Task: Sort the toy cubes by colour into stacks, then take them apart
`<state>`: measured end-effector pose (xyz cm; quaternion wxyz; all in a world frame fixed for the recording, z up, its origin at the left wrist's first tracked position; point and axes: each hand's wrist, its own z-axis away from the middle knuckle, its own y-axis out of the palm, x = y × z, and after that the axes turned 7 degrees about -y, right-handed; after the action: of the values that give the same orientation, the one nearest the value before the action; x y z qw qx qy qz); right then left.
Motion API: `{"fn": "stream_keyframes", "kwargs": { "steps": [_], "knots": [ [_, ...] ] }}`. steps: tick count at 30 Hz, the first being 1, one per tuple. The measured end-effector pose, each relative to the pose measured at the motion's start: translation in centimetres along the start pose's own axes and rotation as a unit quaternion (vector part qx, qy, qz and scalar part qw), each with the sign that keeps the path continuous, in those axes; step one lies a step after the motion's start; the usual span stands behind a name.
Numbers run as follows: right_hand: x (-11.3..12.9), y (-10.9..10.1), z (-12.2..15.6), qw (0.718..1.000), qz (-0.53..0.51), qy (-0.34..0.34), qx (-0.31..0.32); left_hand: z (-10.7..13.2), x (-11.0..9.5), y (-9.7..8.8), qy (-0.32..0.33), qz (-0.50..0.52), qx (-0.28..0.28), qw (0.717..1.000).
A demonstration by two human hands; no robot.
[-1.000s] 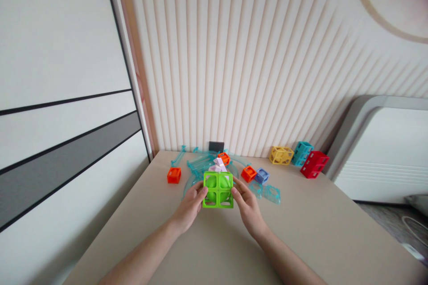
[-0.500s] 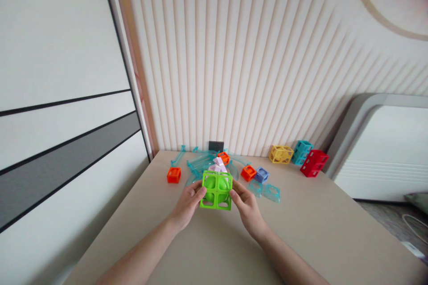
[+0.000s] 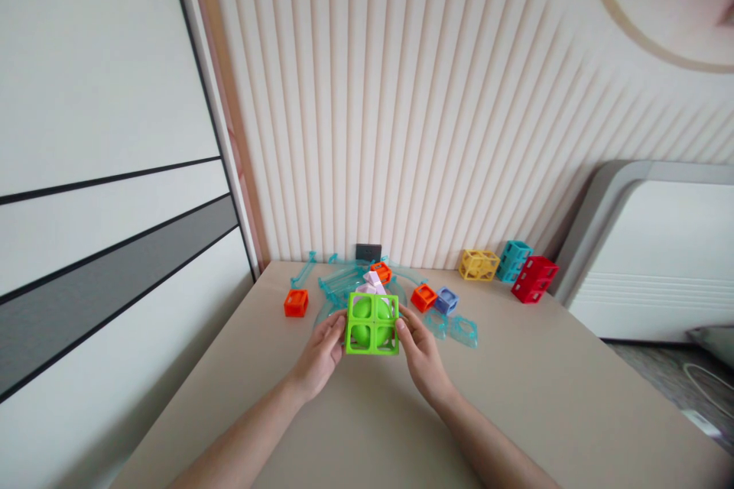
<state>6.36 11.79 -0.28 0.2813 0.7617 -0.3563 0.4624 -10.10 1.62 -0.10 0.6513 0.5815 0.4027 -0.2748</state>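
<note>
Table (image 3: 516,397) — beige, beneath green lattice cube (image 3: 372,323). Left hand (image 3: 318,355) — clasped on cube's left edge. Right hand (image 3: 421,355) — clasped on cube's right edge. Cube held between both, green ball inside. Red block (image 3: 534,279) — well right of cube, farther back. Orange cube (image 3: 297,302) — left of it.

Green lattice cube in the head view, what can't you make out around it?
Head view: the green lattice cube, held between the left hand and right hand, hides their far fingertips.
Green ball inside: bars cover it; loose or fixed, unclear.
Pink piece: lower part behind the cube.
Dark block at the wall: too small to identify.
</note>
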Motion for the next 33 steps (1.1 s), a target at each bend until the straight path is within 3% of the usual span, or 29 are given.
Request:
{"fn": "stream_keyframes", "kwargs": {
  "steps": [9, 22, 28, 33],
  "knots": [
    [-1.5, -0.4, 0.0, 1.0, 0.013, -0.015, -0.02, -0.1, 0.4, -0.4, 0.017, 0.003, -0.019, 1.0],
    [-0.8, -0.4, 0.4, 0.979, 0.186, -0.086, 0.004, -0.3, 0.5, -0.5, 0.042, -0.014, -0.04, 0.998],
    [-1.0, -0.6, 0.9, 0.962, 0.237, -0.13, 0.037, -0.4, 0.8, -0.9, 0.058, -0.089, -0.041, 0.994],
    [-1.4, -0.8, 1.3, 0.956, 0.252, -0.141, 0.057, -0.4, 0.9, -1.1, 0.084, -0.16, -0.01, 0.983]
  ]
}}
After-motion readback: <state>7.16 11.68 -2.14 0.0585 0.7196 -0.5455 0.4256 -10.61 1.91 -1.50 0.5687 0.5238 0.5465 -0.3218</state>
